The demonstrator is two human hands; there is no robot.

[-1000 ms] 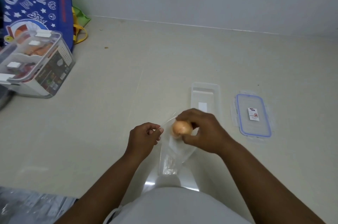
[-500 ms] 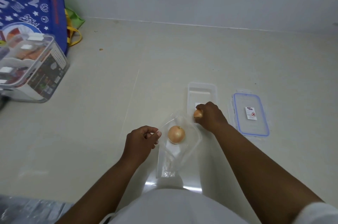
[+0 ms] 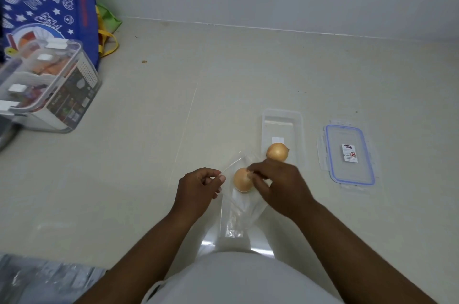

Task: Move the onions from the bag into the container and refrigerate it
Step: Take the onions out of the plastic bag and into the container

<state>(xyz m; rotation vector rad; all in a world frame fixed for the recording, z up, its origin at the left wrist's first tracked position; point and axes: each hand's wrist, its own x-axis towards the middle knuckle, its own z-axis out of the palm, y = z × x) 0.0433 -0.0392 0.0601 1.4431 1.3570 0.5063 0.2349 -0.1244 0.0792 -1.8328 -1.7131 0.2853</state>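
Observation:
A clear plastic bag [image 3: 238, 214] lies on the pale counter in front of me. My left hand [image 3: 198, 189] pinches its open edge and holds the mouth up. One yellow onion [image 3: 242, 180] sits in the bag's mouth, and the fingers of my right hand [image 3: 275, 187] close around it. A second onion [image 3: 277, 152] rests at the near end of the clear rectangular container [image 3: 283, 117], just beyond my right hand. The container's blue-rimmed lid [image 3: 350, 154] lies flat to its right.
At the far left stands a large clear storage box [image 3: 47, 87] with packaged goods, and behind it a blue printed tote bag [image 3: 49, 8] against the wall. Crinkled plastic [image 3: 44, 279] lies at the bottom left corner.
My right hand carried one onion from the bag to the container, left it there, and came back to the bag onto the second onion. My left hand kept holding the bag's edge.

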